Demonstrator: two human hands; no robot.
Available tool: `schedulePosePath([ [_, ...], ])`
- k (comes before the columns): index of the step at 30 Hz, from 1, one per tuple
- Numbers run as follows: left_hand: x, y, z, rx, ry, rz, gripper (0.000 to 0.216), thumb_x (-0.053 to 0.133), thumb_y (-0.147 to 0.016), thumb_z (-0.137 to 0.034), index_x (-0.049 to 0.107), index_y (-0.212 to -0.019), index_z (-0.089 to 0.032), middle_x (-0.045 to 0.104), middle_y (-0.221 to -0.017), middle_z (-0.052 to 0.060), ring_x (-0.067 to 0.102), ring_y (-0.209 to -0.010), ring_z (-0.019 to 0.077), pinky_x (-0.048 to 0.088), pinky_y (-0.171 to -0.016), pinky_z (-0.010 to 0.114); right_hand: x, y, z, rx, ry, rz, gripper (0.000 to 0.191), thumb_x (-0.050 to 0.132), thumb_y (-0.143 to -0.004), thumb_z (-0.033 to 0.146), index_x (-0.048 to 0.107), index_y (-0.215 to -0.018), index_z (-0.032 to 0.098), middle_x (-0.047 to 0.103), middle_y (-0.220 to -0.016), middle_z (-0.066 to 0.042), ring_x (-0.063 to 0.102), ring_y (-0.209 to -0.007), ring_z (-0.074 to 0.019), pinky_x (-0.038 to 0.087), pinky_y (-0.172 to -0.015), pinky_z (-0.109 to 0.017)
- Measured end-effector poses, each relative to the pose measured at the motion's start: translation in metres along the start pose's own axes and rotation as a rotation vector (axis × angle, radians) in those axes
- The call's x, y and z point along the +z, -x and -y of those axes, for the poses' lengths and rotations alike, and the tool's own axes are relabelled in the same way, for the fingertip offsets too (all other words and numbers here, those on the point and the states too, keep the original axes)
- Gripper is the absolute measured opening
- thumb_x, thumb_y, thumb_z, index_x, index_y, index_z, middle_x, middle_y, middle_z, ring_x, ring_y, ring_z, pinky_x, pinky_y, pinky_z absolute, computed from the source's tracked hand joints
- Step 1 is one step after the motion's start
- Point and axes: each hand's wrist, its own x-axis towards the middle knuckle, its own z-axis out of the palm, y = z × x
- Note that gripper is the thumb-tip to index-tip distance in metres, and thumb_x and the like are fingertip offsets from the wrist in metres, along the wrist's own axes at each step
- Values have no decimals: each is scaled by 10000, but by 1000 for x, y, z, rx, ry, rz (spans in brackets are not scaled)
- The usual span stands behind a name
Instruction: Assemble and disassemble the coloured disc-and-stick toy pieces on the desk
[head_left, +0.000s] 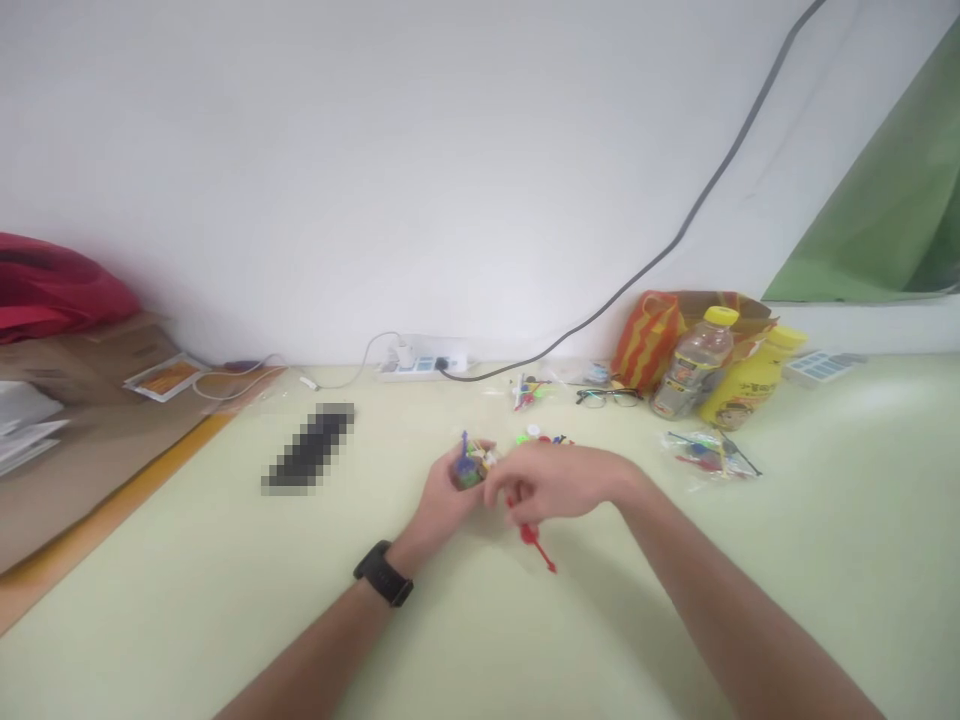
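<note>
Left hand (442, 490) and right hand (559, 480) meet near the centre of the frame, above a pale green tabletop (187, 570). At far left, red cloth (60, 285) lies on cardboard; further in, a pixelated dark object (309, 450) slants from lower left to upper right. Next comes the left hand, a black watch (384, 573) at its wrist, its fingers curled around a small cluster (472, 478) of coloured pieces. A blue piece (465, 462) in it points to the top of the frame, its long axis nearly vertical. The right hand arches palm down just beside it, fingers bent inward and partly open. Below those fingers, just right of centre, is a red piece (529, 535), its long axis running from upper left to lower right and its arrow-like tip aimed at the lower right; I cannot tell whether the fingers grip it. Further right lie glasses (609, 398), a clear bottle (690, 365), a bagged set of pieces (712, 457) and a yellow bottle (746, 385).
</note>
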Motion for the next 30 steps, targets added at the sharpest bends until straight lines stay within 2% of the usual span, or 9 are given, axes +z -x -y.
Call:
schedulePosePath([
  [3, 3, 4, -2, 66, -90, 107, 329, 833, -808, -376, 724, -1035, -165, 756, -992, 63, 691, -907, 228, 541, -829, 306, -16, 24, 20, -105, -88, -337, 177, 586, -938, 203, 698, -1075, 194, 752, -878, -32, 697, -758, -153, 521, -670, -243],
  [7, 7, 8, -5, 49, -101, 166, 362, 824, -825, -382, 724, -1103, -173, 739, -1010, 74, 677, -907, 228, 539, -841, 317, -24, 45, 36, -132, -73, -805, 158, 580, -986, 287, 665, -1091, 206, 736, -860, -35, 692, -739, -165, 533, -679, -269],
  [9, 7, 9, -5, 22, -96, 157, 401, 836, -815, -388, 720, -1138, -181, 740, -1027, 82, 682, -906, 231, 542, -844, 321, -24, 48, 38, -112, 11, -956, 158, 577, -996, 310, 657, -1094, 215, 731, -854, -38, 688, -743, -175, 514, -662, -272],
  [11, 7, 9, -2, -2, -76, 151, 432, 850, -799, -394, 715, -1152, -184, 745, -1027, 88, 688, -886, 233, 547, -830, 324, -22, 46, 36, -70, 114, -1033, 163, 547, -1013, 315, 650, -1106, 229, 725, -832, -30, 677, -735, -178, 477, -634, -268],
  [13, 6, 9, 0, -11, -58, 152, 445, 855, -795, -394, 710, -1158, -182, 749, -1024, 93, 691, -878, 236, 552, -820, 327, -20, 41, 33, -18, 216, -1017, 178, 501, -1030, 289, 645, -1122, 242, 721, -807, -16, 662, -722, -173, 443, -636, -269],
  [17, 7, 9, -1, 0, -94, 173, 430, 836, -819, -386, 701, -1179, -193, 750, -1006, 81, 691, -889, 234, 548, -827, 323, -16, 31, 30, 45, 343, -853, 164, 526, -1014, 271, 647, -1122, 253, 743, -857, -5, 651, -749, -171, 415, -687, -276],
  [20, 8, 9, -6, 26, -99, 209, 381, 819, -838, -372, 703, -1153, -193, 745, -1049, 81, 688, -939, 235, 539, -850, 317, -16, 31, 31, 62, 351, -848, 148, 547, -1010, 319, 650, -1089, 248, 755, -915, -8, 638, -726, -159, 405, -696, -283],
  [24, 9, 9, -8, 40, -81, 254, 430, 805, -851, -349, 675, -1232, -200, 740, -1130, 89, 688, -1018, 245, 533, -897, 329, -18, 34, 31, 63, 336, -857, 142, 547, -1007, 317, 655, -1066, 246, 737, -811, 8, 636, -746, -168, 407, -723, -287],
  [30, 8, 9, -4, 63, -118, 205, 439, 815, -832, -347, 689, -1230, -212, 749, -1158, 77, 696, -1060, 258, 536, -950, 358, -19, 30, 20, 67, 294, -779, 157, 522, -985, 207, 675, -949, 211, 725, -882, -27, 603, -729, -156, 394, -649, -269],
])
